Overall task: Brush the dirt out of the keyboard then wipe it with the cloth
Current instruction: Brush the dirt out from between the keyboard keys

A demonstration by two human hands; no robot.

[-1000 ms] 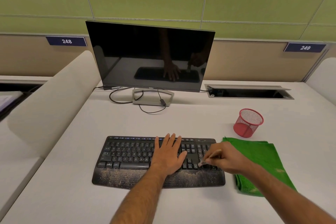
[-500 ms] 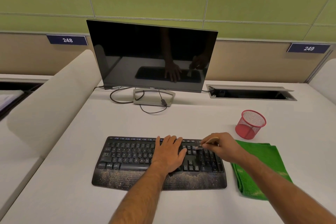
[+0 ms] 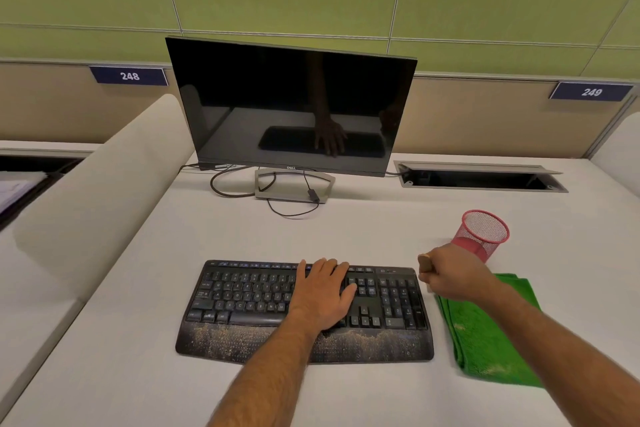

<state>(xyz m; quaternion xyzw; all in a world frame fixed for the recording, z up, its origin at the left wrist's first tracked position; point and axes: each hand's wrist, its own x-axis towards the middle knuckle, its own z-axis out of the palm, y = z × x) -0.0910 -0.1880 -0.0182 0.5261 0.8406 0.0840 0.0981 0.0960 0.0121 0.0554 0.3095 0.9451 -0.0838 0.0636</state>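
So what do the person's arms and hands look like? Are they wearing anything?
Both arms are bare as far as the picture shows, with no sleeves in view. The forearms are hairy. The left hand and right hand have no gloves, and no rings, watch or bracelets can be seen.

You've got "248" on the blue plate [image 3: 129,75] up left, "249" on the plate [image 3: 591,91] up right, and "DELL" on the monitor [image 3: 290,168] bezel. Keyboard [image 3: 242,291] key letters show too.
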